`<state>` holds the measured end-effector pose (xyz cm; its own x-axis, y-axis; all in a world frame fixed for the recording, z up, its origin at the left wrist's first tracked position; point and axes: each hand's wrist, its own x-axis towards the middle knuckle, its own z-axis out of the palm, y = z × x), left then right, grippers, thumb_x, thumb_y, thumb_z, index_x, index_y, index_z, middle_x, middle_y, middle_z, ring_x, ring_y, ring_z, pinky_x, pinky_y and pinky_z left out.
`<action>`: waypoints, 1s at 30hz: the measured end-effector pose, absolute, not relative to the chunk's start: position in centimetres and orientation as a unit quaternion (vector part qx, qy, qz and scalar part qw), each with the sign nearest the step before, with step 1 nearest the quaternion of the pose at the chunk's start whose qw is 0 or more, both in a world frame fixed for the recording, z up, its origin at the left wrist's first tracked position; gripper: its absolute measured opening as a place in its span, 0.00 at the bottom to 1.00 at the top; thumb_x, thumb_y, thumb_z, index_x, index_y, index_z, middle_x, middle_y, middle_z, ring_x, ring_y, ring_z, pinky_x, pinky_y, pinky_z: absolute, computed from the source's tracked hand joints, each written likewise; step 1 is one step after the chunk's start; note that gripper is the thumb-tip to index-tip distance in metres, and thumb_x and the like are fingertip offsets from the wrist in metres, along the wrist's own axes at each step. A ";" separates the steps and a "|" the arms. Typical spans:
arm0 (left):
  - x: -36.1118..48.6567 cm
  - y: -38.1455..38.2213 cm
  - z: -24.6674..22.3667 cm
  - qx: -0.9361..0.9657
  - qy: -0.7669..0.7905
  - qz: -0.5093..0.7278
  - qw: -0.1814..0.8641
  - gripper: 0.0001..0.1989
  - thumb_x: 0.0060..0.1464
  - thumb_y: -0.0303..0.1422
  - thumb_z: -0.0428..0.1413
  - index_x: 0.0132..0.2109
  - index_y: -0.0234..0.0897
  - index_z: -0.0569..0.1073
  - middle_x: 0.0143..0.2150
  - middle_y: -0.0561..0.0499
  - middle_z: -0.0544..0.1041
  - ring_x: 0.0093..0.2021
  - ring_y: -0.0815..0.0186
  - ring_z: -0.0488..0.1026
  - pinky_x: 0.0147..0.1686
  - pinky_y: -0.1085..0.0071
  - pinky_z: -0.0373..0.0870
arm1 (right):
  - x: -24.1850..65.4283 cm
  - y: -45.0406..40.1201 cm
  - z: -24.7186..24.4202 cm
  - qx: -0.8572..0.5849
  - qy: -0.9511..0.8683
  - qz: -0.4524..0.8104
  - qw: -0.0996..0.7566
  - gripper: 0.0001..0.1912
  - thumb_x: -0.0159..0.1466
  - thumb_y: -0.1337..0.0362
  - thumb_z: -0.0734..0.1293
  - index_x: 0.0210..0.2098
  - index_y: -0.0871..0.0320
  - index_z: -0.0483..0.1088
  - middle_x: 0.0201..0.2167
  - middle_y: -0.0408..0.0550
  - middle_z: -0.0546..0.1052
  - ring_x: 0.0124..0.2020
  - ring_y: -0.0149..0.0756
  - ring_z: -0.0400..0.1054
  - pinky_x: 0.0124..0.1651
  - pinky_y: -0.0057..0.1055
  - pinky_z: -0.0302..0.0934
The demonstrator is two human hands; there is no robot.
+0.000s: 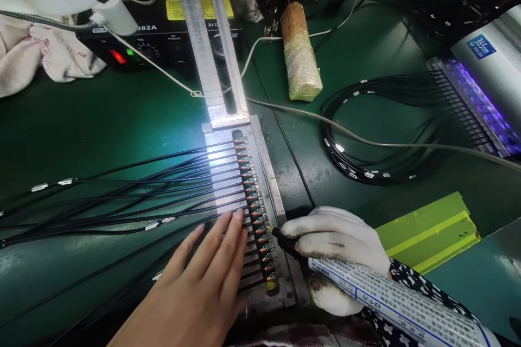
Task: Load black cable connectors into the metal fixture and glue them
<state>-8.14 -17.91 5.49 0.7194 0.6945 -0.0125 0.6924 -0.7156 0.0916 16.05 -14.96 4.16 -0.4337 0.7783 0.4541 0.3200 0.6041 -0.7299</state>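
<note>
A metal fixture [268, 173] holds a row of black cables [163, 179] whose stripped ends, with small coloured wires, line up along its slot. My left hand [203, 276] lies on the cables just left of that row, bare, its fingers spread. In a white glove, my right hand [337, 238] is wrapped round a white printed tube [399, 298] with a black nozzle. The nozzle's yellowish tip [271, 229] is at the wire ends, right of my left fingertips; whether it touches them cannot be made out.
Behind the fixture stands a black control box [163, 46] with a red light. A wrapped block [301, 59] and coiled cables [345, 165] lie farther right, near a lamp unit [494, 38] glowing violet. A yellow-green sheet [431, 233] is beyond my right hand. Thin cords cross the table.
</note>
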 end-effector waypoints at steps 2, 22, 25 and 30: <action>-8.2 -17.9 5.5 0.926 0.375 0.007 0.045 0.29 0.68 0.43 0.35 0.60 0.30 0.69 0.67 0.40 0.61 0.69 0.54 0.50 0.68 0.56 0.41 | 16.0 -15.0 4.1 -0.345 -0.796 0.281 0.411 0.12 0.65 0.57 0.60 0.35 0.60 0.69 0.36 0.52 0.80 0.36 0.37 0.77 0.32 0.32 0.69; -8.2 -18.0 5.6 0.925 0.377 0.005 0.053 0.27 0.68 0.42 0.37 0.61 0.30 0.68 0.67 0.40 0.60 0.69 0.54 0.50 0.67 0.57 0.42 | 16.1 -15.0 3.8 -0.349 -0.797 0.278 0.407 0.12 0.66 0.58 0.62 0.35 0.62 0.70 0.39 0.52 0.80 0.39 0.36 0.77 0.37 0.32 0.68; -8.2 -17.9 5.7 0.926 0.374 0.006 0.051 0.27 0.68 0.41 0.37 0.61 0.30 0.68 0.68 0.40 0.59 0.69 0.53 0.50 0.67 0.56 0.43 | 16.1 -15.1 3.6 -0.353 -0.795 0.283 0.405 0.14 0.67 0.56 0.62 0.36 0.61 0.70 0.40 0.52 0.80 0.39 0.36 0.77 0.39 0.32 0.68; -8.2 -17.8 5.5 0.929 0.367 0.008 0.049 0.27 0.68 0.42 0.37 0.61 0.29 0.68 0.67 0.39 0.60 0.69 0.52 0.51 0.66 0.56 0.43 | 16.3 -15.5 2.9 -0.342 -0.792 0.281 0.420 0.14 0.66 0.56 0.63 0.38 0.61 0.70 0.41 0.51 0.79 0.42 0.38 0.76 0.38 0.33 0.68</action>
